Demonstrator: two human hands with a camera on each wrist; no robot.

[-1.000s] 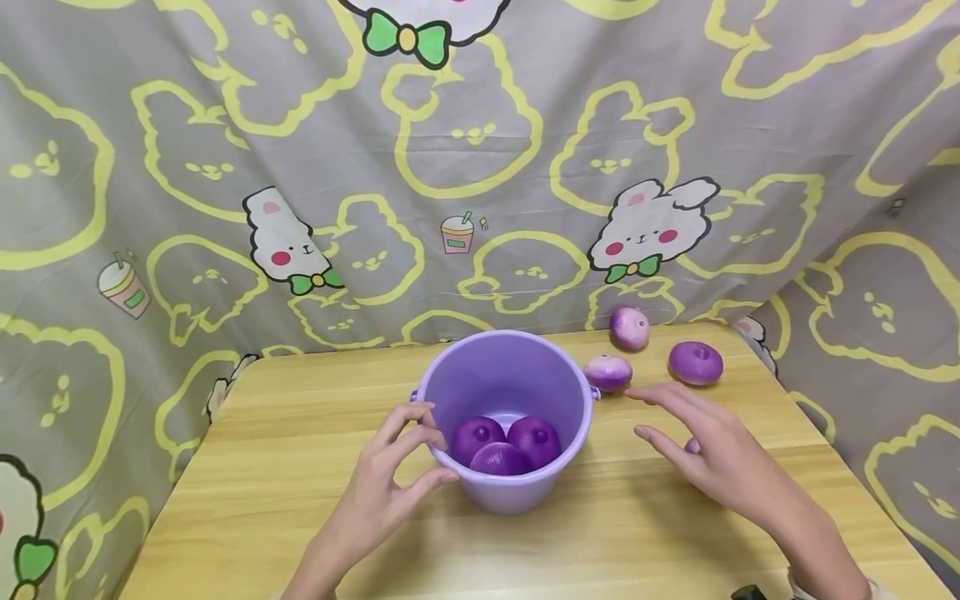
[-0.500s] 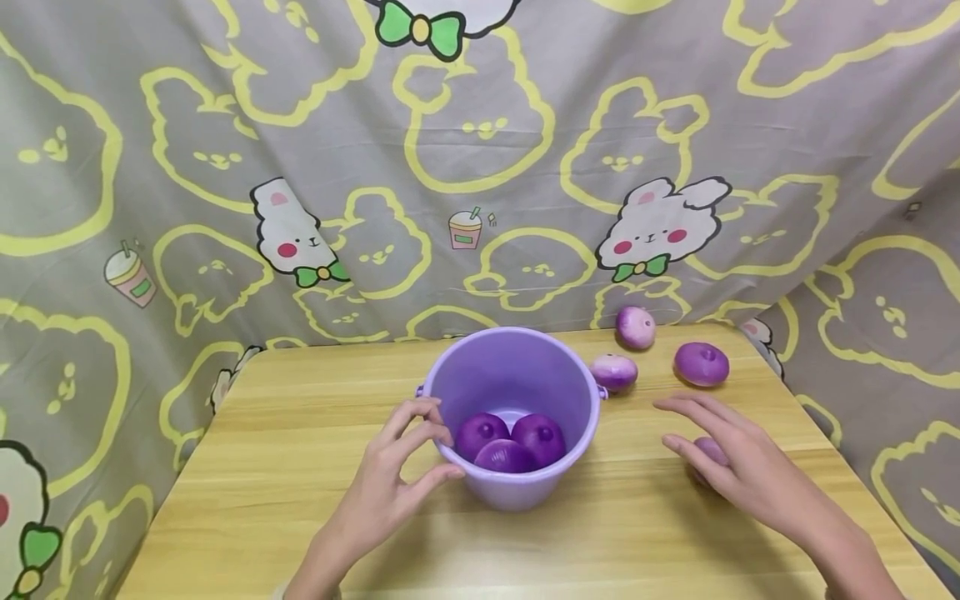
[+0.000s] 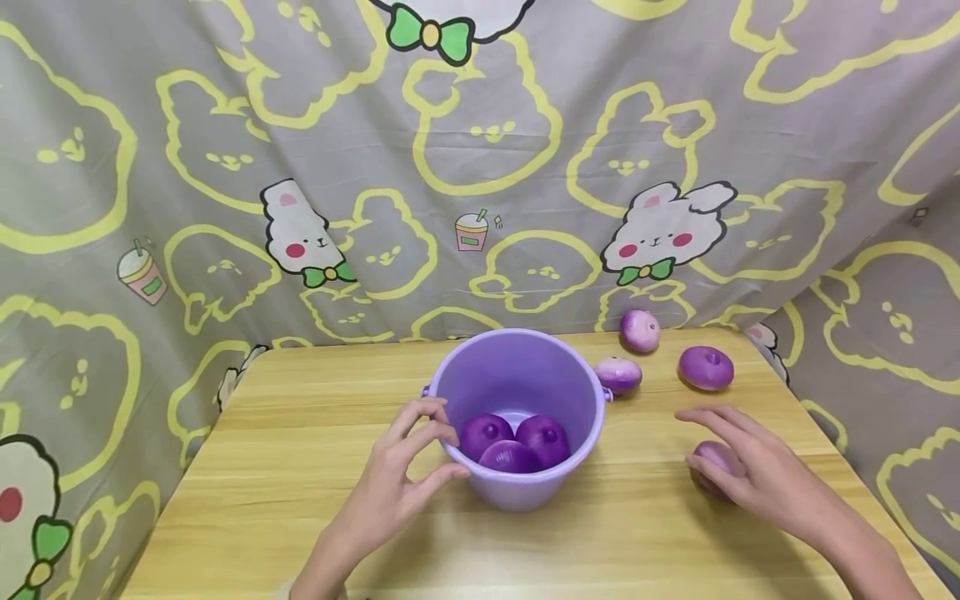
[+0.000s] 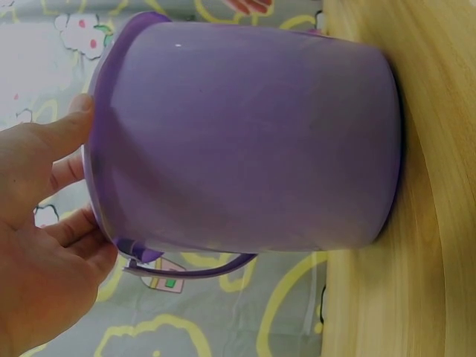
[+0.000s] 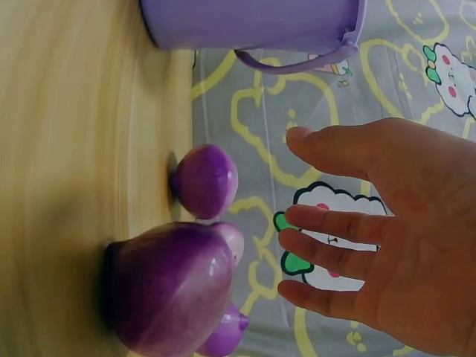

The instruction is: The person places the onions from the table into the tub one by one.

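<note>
In the head view, a lilac bucket [image 3: 517,493] stands on the table with three purple onions [image 3: 543,439] inside. My left hand [image 3: 397,471] holds its near-left rim, thumb and fingers at the edge; the left wrist view shows the same grip beside the bucket's side wall [image 4: 245,141]. To the right, my right hand [image 3: 768,471] hovers with spread fingers over a loose onion [image 3: 722,457], partly hidden beneath it. From the right wrist, that onion [image 5: 175,290] appears large and apart from the open hand [image 5: 424,253], whose fingers hold nothing.
Behind the right hand lie a dark purple onion [image 3: 706,368] and two paler onions, one [image 3: 618,376] close beside the bucket and one [image 3: 640,331] by the curtain. A patterned grey curtain [image 3: 517,200] encloses the wooden table [image 3: 300,450] at the back and sides.
My right hand has shifted right and slightly down, over the loose onion, more of which now shows. The left hand keeps its hold on the bucket; the view has shifted slightly.
</note>
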